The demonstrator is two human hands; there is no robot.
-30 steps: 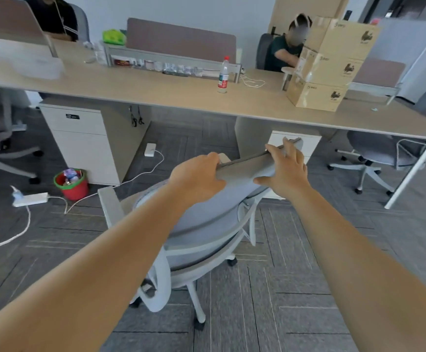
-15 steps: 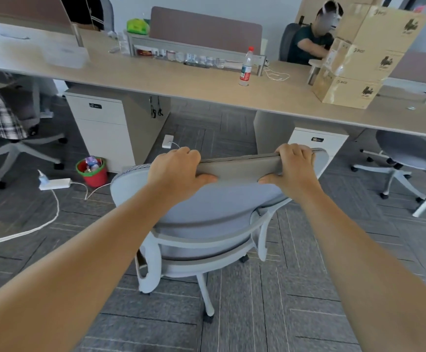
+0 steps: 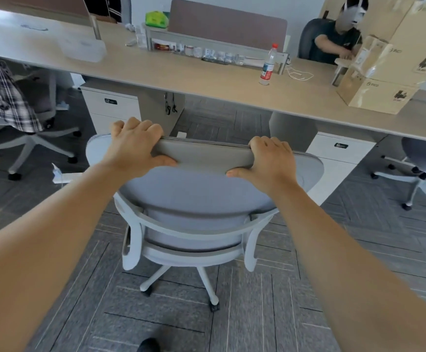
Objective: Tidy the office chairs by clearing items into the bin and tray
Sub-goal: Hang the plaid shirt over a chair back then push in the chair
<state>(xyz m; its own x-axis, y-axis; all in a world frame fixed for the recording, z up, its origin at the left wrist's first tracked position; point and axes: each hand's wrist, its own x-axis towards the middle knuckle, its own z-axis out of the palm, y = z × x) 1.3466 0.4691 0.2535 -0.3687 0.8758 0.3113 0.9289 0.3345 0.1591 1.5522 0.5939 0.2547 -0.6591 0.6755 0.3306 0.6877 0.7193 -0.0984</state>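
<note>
My left hand (image 3: 133, 146) and right hand (image 3: 270, 161) each curl round the top edge of the grey padded office chair's backrest (image 3: 201, 158), apparently to steer it toward the long pale wooden worktop (image 3: 206, 80).

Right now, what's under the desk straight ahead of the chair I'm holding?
Under the desk, two white drawer cabinets flank an open gap with carpet floor. The chair back, gripped by the left hand and right hand, hides the floor just behind it.

pale grey fabric office chair (image 3: 196, 194) on white frame, light wood desk (image 3: 206, 80), black-and-white plaid cloth (image 3: 0, 95), grey herringbone carpet (image 3: 257, 301), red-capped clear bottle (image 3: 267, 66)
</note>
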